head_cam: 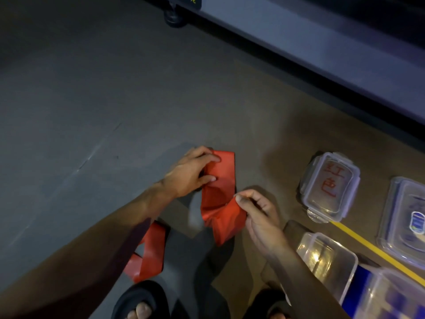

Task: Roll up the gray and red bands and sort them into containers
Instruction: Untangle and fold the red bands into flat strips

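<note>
Floor: dim grey concrete (92,100).
Red band (218,203): looks thin, limp, stretchy; best pinched at its end.
Left hand (190,173): pinches the band's upper fold.
Right hand (257,212): pinches its edge.

Gray floor (92,100), dimly lit, with faint scuff lines at left. A yellow stripe (377,249) runs diagonally across the floor at lower right. A pale, long structure (322,56) crosses the upper right corner; a dark caster wheel (175,18) sits beneath its upper end. Two black sandals, left (140,300) and right (271,305), with toes visible, occupy the bottom edge.
</note>
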Demonstrator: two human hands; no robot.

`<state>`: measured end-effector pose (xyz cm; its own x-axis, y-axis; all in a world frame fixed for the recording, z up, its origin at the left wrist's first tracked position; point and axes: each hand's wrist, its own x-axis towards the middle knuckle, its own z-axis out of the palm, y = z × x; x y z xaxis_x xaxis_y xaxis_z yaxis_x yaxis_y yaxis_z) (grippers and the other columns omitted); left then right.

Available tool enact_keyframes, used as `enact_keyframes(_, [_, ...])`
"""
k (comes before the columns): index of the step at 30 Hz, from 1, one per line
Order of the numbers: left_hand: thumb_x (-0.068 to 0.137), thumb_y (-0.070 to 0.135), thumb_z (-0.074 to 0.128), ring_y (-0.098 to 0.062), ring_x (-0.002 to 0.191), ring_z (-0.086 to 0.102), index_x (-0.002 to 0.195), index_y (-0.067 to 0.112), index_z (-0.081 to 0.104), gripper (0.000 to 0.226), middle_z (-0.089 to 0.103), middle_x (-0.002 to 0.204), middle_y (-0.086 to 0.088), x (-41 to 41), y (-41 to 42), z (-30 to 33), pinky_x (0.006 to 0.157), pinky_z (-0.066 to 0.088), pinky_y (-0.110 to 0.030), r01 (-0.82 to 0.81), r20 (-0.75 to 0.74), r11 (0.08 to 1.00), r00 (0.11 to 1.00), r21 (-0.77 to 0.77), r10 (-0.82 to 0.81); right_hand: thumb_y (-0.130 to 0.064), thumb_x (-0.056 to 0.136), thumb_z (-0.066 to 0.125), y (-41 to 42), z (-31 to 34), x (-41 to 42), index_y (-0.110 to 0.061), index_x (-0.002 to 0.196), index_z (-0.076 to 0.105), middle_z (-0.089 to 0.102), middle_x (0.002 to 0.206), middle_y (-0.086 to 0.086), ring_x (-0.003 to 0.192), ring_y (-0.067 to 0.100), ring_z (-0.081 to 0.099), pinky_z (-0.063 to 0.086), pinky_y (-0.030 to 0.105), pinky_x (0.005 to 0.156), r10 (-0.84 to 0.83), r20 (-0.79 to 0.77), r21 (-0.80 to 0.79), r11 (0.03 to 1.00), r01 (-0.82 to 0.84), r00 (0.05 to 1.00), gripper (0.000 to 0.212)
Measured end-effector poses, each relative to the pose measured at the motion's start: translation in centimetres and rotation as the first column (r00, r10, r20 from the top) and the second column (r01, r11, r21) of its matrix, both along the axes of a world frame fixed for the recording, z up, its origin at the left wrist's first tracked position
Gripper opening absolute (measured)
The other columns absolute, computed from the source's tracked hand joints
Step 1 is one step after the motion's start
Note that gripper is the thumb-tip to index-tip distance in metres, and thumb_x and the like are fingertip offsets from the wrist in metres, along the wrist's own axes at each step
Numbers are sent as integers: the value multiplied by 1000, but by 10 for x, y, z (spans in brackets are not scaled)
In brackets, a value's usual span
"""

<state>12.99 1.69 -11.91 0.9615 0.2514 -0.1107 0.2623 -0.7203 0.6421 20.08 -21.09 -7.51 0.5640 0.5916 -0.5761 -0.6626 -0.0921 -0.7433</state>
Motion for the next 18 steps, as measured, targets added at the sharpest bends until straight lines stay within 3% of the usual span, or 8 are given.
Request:
enact_keyframes(3, [90,36,72,-16,88,62,99,19,69,19,63,98,3,-9,-14,16,84,49,-29,-324,-2,943,946,-76,325,-34,74,80,1,-1,-2,-21,81,73,62,85,8,80,15,54,42,27,73,25,43,-36,999,-24,999,17])
enact_keyframes(5, [92,52,65,-20,84,66,84,25,65,29,69,88,2,-13,-23,25,74,48,-27,-457,-254,888,866,-50,431,-35,74,80,2,-2,-4,-21,80,73,62,84,7,80,15,53,40,29,73,25,53,-48,999,-22,998,16])
enact_keyframes(8, [87,72,57,-21,88,67,84,25,64,48,71,88,2,-18,-34,28,75,53,-30,-396,-557,918,766,-14,322,-24,79,76,4,-1,-5,-22,78,74,62,81,4,78,13,53,40,27,72,5,37,-50,999,-3,999,3])
enact_keyframes(11, [88,63,65,-19,91,68,89,22,69,41,73,92,2,-21,-40,23,76,52,-26,-485,-581,868,738,-101,344,-21,80,75,6,0,-6,-22,78,73,63,81,4,78,13,53,40,26,72,-2,31,-65,998,4,1000,3])
enact_keyframes(13, [89,48,72,-15,85,68,85,21,72,27,72,87,3,-21,-42,22,71,48,-21,-604,-541,770,725,-205,425,-15,82,78,6,0,-7,-20,78,73,63,80,5,76,12,54,42,23,70,-20,17,-62,998,21,1000,9])
enact_keyframes(15, [88,38,77,-10,70,64,79,17,73,23,70,75,4,-20,-43,25,60,46,-16,-704,-527,606,696,-370,487,-14,81,77,7,2,-7,-17,79,71,63,78,4,74,10,56,44,21,68,-54,12,-54,997,55,998,7])
enact_keyframes(17, [88,34,78,-7,56,56,78,17,71,21,64,64,6,-22,-44,27,49,43,-15,-733,-545,456,680,-505,490,-16,79,72,8,5,-8,-11,82,68,63,75,1,70,6,58,46,17,65,-90,5,-27,996,90,996,7])
enact_keyframes(18, [88,35,77,-6,51,53,79,19,70,20,61,60,7,-24,-46,29,46,41,-17,-734,-561,424,679,-530,474,-14,80,70,9,7,-7,-9,84,66,63,73,0,68,5,58,46,15,64,-103,-6,-16,995,103,995,7])
